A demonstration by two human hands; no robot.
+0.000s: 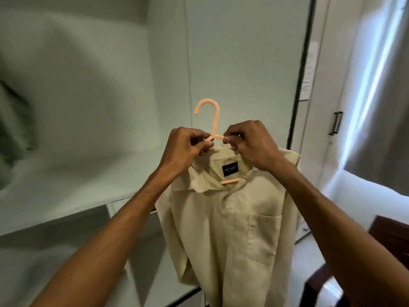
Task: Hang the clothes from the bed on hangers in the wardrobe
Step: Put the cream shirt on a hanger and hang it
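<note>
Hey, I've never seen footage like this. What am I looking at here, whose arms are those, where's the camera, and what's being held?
There is no machine here. This is one picture from a wide-angle camera worn on a person's head, looking forward and down, so the two bare arms reaching in from the bottom are the wearer's own. The left hand and the right hand each pinch a peach plastic hanger just below its hook. A cream shirt with a dark neck label is draped on that hanger and hangs down. The hook is in the air and catches on nothing yet. Behind it is the pale wardrobe with a shelf. The grey shape at the far left is too blurred to name.
</note>
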